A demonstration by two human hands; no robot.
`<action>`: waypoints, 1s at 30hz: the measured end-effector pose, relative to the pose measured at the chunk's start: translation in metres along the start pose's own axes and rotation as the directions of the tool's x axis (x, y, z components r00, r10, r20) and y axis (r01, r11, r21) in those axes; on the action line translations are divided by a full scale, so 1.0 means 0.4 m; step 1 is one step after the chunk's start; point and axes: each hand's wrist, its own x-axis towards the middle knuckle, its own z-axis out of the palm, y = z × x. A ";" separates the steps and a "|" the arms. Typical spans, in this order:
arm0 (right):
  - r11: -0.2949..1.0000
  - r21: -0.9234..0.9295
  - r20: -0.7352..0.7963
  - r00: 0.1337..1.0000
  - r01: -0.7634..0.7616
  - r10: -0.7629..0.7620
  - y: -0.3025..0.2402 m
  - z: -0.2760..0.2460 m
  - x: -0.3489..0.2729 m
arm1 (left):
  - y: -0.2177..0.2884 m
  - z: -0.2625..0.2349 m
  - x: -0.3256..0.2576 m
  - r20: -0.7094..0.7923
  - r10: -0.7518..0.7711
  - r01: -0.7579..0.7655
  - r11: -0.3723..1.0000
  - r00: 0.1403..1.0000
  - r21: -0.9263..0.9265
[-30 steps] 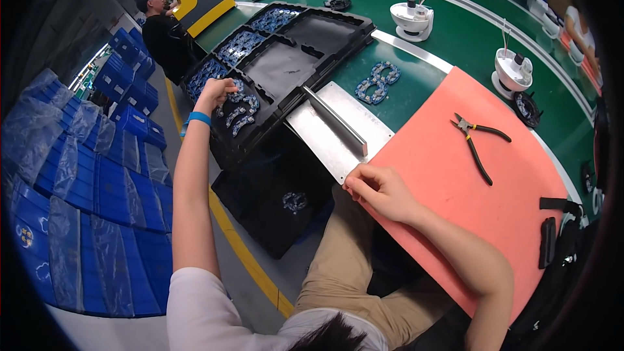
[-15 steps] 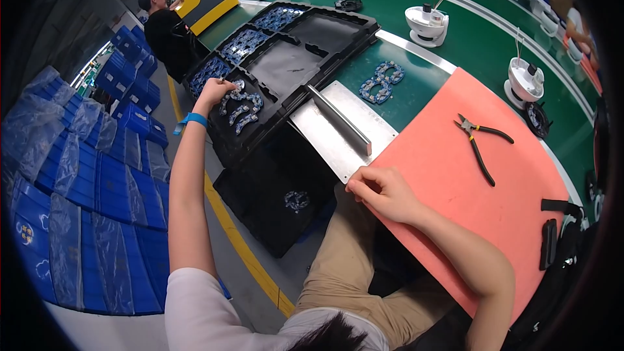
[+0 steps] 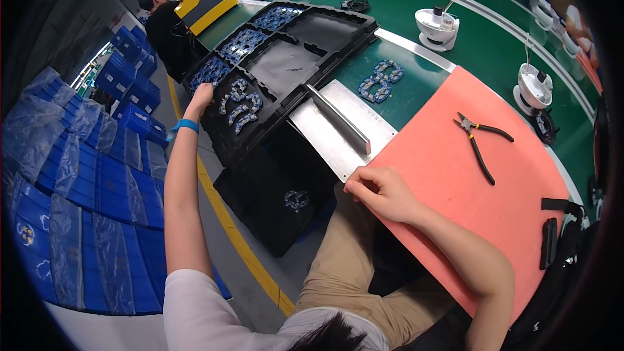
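The left hand reaches far out to a big black tray with many boxes in it. Its fingers are curled over the tray's near-left edge, right beside a bunch of small blue parts lying in one box. A blue band sits on that wrist. More blue parts fill the boxes at the far left of the tray, and two big boxes in the middle look bare and grey. The right hand rests on the near corner of a pink mat, where the mat meets a shiny metal plate. Its fingers are bent close together, pinched on the edge there; I cannot tell if they hold anything small. Another little pile of blue parts lies on the green table past the plate. Pliers with dark handles lie on the mat, well apart from the hand. Stacks of blue crates wrapped in clear plastic stand on the floor to the left.
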 end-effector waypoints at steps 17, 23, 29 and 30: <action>0.976 -0.160 0.024 0.989 0.151 -0.149 0.011 0.011 0.002 | 0.121 0.070 -0.170 -0.262 0.523 -0.355 0.795 0.811 0.492; 0.744 -0.548 0.258 0.923 0.382 -0.284 0.014 0.017 -0.013 | 0.490 0.335 -0.408 -0.124 0.854 -0.848 0.518 0.506 0.113; 0.695 -0.564 0.280 0.895 0.446 -0.348 0.029 0.025 -0.015 | 0.583 0.569 -0.448 0.283 0.735 -0.785 0.541 0.616 0.301; 0.699 -0.552 0.286 0.891 0.455 -0.354 0.031 0.024 -0.016 | 0.590 0.589 -0.446 0.344 0.705 -0.783 0.533 0.620 0.320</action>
